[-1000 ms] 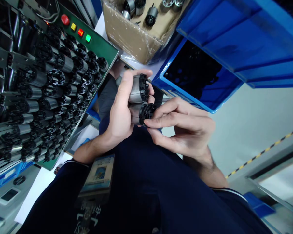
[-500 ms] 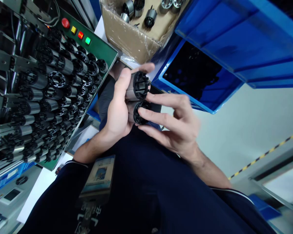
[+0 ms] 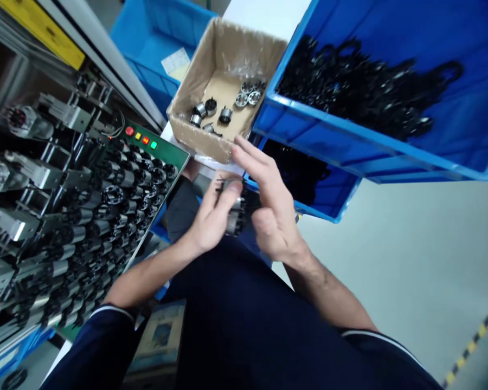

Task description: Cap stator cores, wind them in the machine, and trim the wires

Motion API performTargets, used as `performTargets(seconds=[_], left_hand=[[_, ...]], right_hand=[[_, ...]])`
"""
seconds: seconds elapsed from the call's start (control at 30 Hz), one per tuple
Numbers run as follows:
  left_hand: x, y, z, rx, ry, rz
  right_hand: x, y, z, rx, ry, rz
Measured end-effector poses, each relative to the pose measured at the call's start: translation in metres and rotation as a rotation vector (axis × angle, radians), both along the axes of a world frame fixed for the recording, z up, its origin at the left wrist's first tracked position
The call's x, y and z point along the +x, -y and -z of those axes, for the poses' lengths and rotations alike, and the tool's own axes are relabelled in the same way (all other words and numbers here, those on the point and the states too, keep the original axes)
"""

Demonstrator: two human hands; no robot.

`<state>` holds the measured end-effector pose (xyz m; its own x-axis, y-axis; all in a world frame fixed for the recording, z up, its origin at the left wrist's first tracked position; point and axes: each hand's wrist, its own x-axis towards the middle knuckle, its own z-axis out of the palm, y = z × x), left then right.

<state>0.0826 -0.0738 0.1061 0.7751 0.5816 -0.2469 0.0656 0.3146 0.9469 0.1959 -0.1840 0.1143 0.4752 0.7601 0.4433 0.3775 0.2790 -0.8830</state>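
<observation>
My left hand (image 3: 215, 214) is closed around motor stator cores (image 3: 235, 221), short steel cylinders with toothed black plastic ends. Its thumb lies across the upper one, and the fingers behind are hidden. To the right, my right hand (image 3: 274, 208) is held up with its long fingers stretched out and its thumb bent inward. The palm side faces the black ends, very near or against them; contact is hard to make out. A dark patch between the hands is too blurred to name.
Rows of similar cores (image 3: 114, 195) stand on a green machine bench (image 3: 173, 153) with lit buttons at left. Ahead is a cardboard box (image 3: 199, 138) holding several cores. A large blue bin (image 3: 374, 157) with black parts stands at right, above another blue bin (image 3: 345, 206).
The view has shifted, showing more of the box and bins. My right hand's fingers have left the cores' black ends and now point upward. My left hand still holds the cores, now turned more side-on.
</observation>
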Motion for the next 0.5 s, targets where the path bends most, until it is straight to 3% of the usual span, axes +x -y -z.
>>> performTargets(seconds=[0.1, 0.2, 0.27, 0.33, 0.4, 0.5], left_hand=[[0.035, -0.075, 0.011, 0.231, -0.057, 0.077], [0.097, -0.151, 0.035, 0.492, -0.222, 0.160], [0.142, -0.183, 0.055, 0.544, -0.408, 0.205], [0.182, -0.196, 0.077, 0.545, -0.545, 0.206], [0.211, -0.197, 0.098, 0.531, -0.615, 0.195], [0.229, -0.192, 0.123, 0.539, -0.637, 0.173]], right_hand=[[0.042, 0.021, 0.040, -0.146, 0.042, 0.178], [0.079, 0.045, 0.095, -0.571, 0.066, 0.454], [0.094, 0.051, 0.128, -0.756, 0.040, 0.523], [0.101, 0.051, 0.151, -0.844, 0.019, 0.513], [0.103, 0.048, 0.162, -0.899, 0.010, 0.482], [0.103, 0.047, 0.165, -0.948, 0.005, 0.460]])
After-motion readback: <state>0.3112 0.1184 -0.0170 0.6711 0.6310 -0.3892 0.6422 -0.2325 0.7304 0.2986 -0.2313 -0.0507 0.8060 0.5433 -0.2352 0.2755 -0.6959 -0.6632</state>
